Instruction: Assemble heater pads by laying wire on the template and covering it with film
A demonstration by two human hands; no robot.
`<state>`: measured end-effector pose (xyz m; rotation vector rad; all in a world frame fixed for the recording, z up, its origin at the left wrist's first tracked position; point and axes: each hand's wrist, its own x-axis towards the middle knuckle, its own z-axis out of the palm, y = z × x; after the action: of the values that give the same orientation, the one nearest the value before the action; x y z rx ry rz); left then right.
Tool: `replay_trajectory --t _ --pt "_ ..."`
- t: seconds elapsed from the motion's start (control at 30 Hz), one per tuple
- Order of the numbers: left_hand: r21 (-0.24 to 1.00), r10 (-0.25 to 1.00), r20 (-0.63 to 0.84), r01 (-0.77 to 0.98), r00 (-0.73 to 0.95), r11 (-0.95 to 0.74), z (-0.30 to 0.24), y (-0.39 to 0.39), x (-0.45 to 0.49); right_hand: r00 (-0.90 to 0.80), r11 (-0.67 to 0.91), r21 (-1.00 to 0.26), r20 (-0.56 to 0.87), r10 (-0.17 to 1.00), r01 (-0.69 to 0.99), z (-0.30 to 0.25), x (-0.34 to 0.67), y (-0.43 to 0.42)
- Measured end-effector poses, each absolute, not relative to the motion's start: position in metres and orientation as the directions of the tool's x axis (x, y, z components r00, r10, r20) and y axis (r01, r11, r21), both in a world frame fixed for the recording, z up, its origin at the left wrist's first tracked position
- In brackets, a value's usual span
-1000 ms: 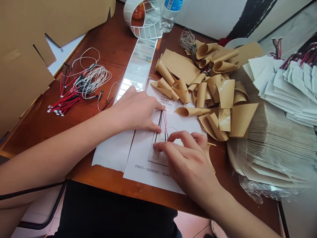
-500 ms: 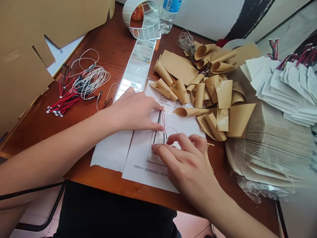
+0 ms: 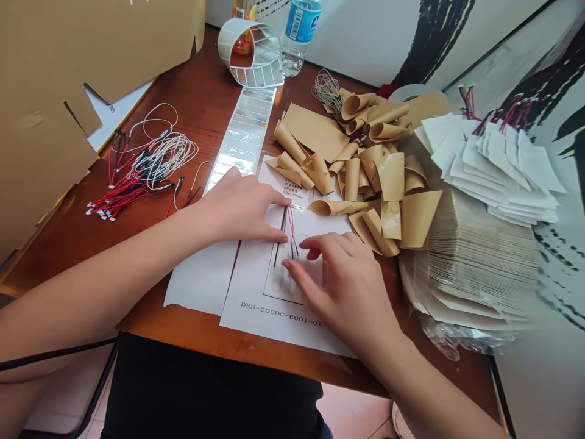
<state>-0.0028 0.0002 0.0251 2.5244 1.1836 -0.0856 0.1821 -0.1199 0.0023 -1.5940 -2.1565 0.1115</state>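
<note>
My wooden desk [image 3: 201, 73] fills the view, with a cardboard flap [image 3: 91, 61] rising at ten o'clock and a plastic water bottle [image 3: 299, 30] at twelve. A strip of silver labels [image 3: 249, 128] runs from a coiled roll [image 3: 249, 52] towards the middle. Loose red-and-white wire leads [image 3: 137, 183] lie at nine o'clock, curled brown backing paper [image 3: 361, 177] at one, and a stack of white paper cards [image 3: 503, 177] at two.

Just before me lies a printed sheet [image 3: 256, 305] with a drawn rectangle [image 3: 283, 286]. On it, at the centre of the view, are thin black and red wires [image 3: 287, 235], lying between my hands. My left hand [image 3: 240, 207] is open, its fingertips [image 3: 278, 236] resting on the paper beside the wires, not clenched. My right hand [image 3: 340, 292] is loosely curved, its fingers [image 3: 311, 241] just by the wires; I cannot tell whether they pinch anything. I am laying the wires out on the sheet, a job that calls for a light, steady touch.
</note>
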Motion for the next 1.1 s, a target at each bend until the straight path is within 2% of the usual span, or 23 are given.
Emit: replay_trajectory --t 0.23,0.4,0.57,0.77,1.1 --pt "0.346 0.744 -0.156 0.742 0.649 -0.575 0.021 0.003 -0.007 -0.207 0.297 -0.309 0.293 0.933 0.904 -0.004 0.177 -0.119" --pt "0.357 0.758 -0.107 0.736 0.643 -0.574 0.017 0.005 -0.007 -0.205 0.316 -0.216 0.418 0.885 0.924 0.001 0.174 -0.119" --pt "0.376 0.773 -0.078 0.736 0.630 -0.562 0.013 0.008 -0.006 -0.202 0.373 -0.223 0.543 0.815 0.901 0.002 0.173 -0.119" --pt "0.387 0.787 -0.045 0.737 0.615 -0.554 0.009 0.010 -0.004 -0.251 0.404 -0.229 0.497 0.831 0.886 -0.004 0.167 -0.124" --pt "0.416 0.803 -0.025 0.737 0.595 -0.533 0.007 0.010 -0.003 -0.386 0.416 -0.006 0.362 0.848 0.909 -0.004 0.164 -0.132"
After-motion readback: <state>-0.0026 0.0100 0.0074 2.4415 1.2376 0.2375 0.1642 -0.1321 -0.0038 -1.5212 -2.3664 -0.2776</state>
